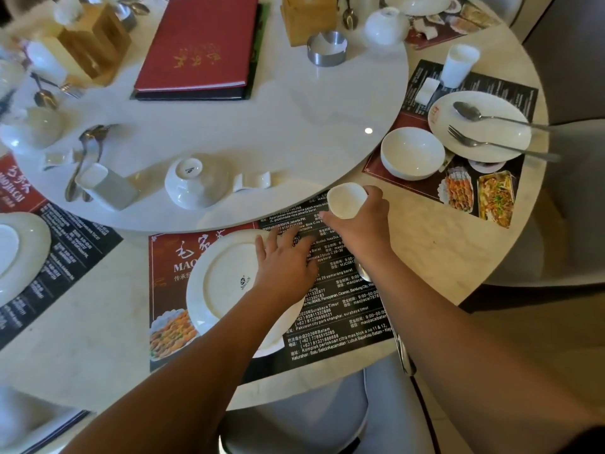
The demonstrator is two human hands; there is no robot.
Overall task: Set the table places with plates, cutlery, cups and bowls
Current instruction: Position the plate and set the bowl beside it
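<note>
Right hand [360, 224] grips a white cup [346, 199], left hand [284, 258] spreads flat over plate [222, 283] and "MAO" placemat [330, 322].

I see a round counter of pale beige, marble-look stone [425, 257], with a raised round white turntable [294, 126] over its middle. A small bright spot of light [368, 130] glints on the turntable's glossy top. One grey upholstered chair [294, 421] sits tucked at the near edge, and a second grey chair [563, 77] stands at the right. Pale floor tiles [474, 434] show at the lower right.
</note>
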